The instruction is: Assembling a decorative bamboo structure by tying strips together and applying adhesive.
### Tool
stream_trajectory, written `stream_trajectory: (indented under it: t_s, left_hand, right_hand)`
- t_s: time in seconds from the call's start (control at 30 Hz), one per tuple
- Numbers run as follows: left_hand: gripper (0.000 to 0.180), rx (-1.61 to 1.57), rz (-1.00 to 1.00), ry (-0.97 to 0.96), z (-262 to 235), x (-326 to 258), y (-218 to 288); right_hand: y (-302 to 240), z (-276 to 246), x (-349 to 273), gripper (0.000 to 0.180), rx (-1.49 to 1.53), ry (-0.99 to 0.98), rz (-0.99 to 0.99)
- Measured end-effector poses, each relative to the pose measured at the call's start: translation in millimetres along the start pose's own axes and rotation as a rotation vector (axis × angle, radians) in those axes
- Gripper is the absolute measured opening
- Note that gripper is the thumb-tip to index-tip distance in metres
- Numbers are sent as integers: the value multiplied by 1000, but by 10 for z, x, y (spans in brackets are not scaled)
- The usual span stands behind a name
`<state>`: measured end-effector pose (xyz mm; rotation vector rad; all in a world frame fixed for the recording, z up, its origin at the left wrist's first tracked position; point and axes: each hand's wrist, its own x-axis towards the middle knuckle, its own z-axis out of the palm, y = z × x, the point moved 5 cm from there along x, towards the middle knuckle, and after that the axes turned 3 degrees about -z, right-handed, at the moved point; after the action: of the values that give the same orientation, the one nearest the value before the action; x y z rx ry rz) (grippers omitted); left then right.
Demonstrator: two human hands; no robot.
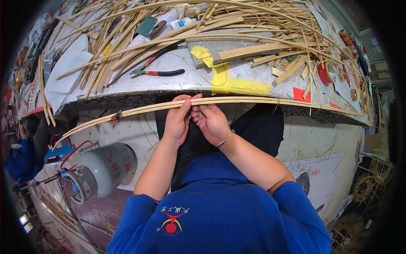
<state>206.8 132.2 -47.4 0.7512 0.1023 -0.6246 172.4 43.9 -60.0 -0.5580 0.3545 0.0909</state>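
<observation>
Two long, pale bamboo strips [245, 100] lie side by side in a gentle curve across my lap, along the table's front edge. My left hand [177, 122] is closed, thumb and fingers pinching the strips near their middle. Right beside it, my right hand [212, 124] is closed too, its fingertips pinched just under the strips. A thin wire [198, 92] shows at the fingertips; its path between them is mostly hidden. Toward the left end, a small dark and red clip [116, 117] grips the strips. Another thin tie [277, 103] circles them on the right.
On the table [186, 86] lie red-and-black cutting pliers [156, 73], yellow tape [241, 86], a red tape roll [325, 74], a white bottle [184, 23] and heaped bamboo strips [270, 25]. A grey gas cylinder [108, 167] lies at left. Another person in blue [23, 158] is at far left.
</observation>
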Motion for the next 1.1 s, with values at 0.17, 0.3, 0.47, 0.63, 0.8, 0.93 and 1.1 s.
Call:
stream_trajectory:
  t_s: [0.17, 0.3, 0.47, 0.63, 0.8, 0.93, 1.1]
  left_hand:
    - [13, -19, 20, -1, -9, 37, -46]
    - [14, -2, 52, 25, -10, 57, -79]
    - [13, -28, 107, 58, -61, 68, -76]
    - [12, -30, 124, 70, -37, 55, -75]
    - [12, -11, 112, 43, -9, 33, -71]
    - [12, -33, 110, 17, 21, 40, -78]
    - [11, -78, 115, -16, -37, 24, -112]
  right_hand:
    - [-41, -14, -15, 15, -16, 7, 58]
    - [-63, -73, -57, 15, -96, 15, 86]
    - [-146, -90, -478, 10, -491, 106, 163]
    - [-633, 379, -987, 11, -1426, -331, -449]
    - [-820, 668, -999, 13, -1302, -618, -476]
    - [-877, 628, -734, 11, -1246, -363, -373]
    - [-852, 674, -393, 15, -1563, -301, -509]
